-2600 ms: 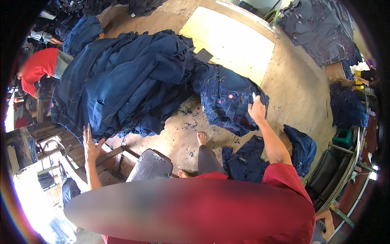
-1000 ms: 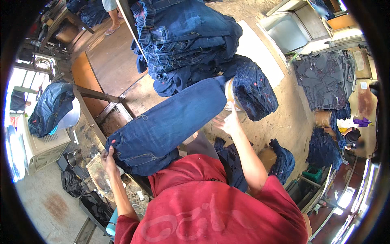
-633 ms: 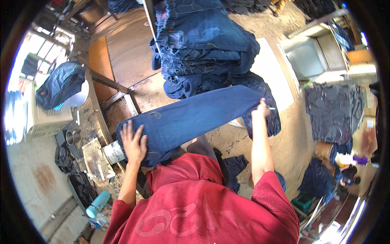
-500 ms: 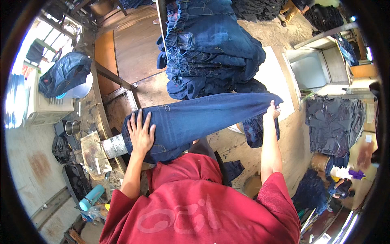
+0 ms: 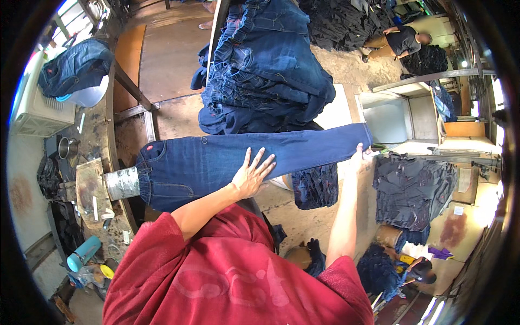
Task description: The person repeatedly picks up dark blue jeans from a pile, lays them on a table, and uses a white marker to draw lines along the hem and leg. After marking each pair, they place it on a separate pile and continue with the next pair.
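illegible print on red shirt

bright overall, with white glare at right and dark, bent edges.

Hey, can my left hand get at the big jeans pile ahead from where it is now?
Probably yes. Your left hand lies spread on the stretched-out jeans, and the pile appears just beyond their far edge; only that flat denim seems to lie between, with nothing standing in the way.
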Demonstrator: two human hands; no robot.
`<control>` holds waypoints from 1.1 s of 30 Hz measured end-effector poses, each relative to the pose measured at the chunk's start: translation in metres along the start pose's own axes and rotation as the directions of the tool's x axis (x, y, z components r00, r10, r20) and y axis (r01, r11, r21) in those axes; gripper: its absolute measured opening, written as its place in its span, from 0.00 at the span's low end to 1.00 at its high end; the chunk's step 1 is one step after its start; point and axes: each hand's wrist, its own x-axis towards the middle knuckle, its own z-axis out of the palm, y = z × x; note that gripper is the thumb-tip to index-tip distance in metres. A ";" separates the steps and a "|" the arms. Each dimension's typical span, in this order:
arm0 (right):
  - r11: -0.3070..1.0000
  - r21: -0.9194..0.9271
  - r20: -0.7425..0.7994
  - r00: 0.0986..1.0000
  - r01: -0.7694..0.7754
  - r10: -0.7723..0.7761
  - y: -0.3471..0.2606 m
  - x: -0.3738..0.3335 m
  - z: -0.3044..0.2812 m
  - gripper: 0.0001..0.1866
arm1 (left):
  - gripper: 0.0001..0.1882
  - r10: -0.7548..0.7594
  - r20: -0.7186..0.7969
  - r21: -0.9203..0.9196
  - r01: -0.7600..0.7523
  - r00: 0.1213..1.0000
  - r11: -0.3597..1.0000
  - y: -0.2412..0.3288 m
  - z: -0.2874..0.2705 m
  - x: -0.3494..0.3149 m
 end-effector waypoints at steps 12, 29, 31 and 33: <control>0.885 -0.449 0.127 0.989 0.123 -0.073 0.010 0.049 -0.010 0.25 | 0.41 -0.261 -0.249 -0.150 0.229 0.933 0.962 -0.053 -0.077 -0.073; 0.903 -0.411 -0.064 0.992 -0.124 0.107 0.042 0.043 0.004 0.24 | 0.37 -0.708 -0.408 -0.271 0.663 0.577 0.697 -0.106 -0.094 -0.225; 0.958 -0.204 -0.097 0.978 -0.203 0.187 0.057 0.042 0.001 0.23 | 0.29 -0.833 -0.507 -0.450 0.755 0.223 0.476 -0.148 -0.100 -0.209; 0.980 -0.116 -0.072 0.985 -0.164 0.156 0.067 0.043 -0.004 0.23 | 0.20 -0.859 -0.333 -0.470 0.721 0.389 0.509 -0.189 -0.097 -0.199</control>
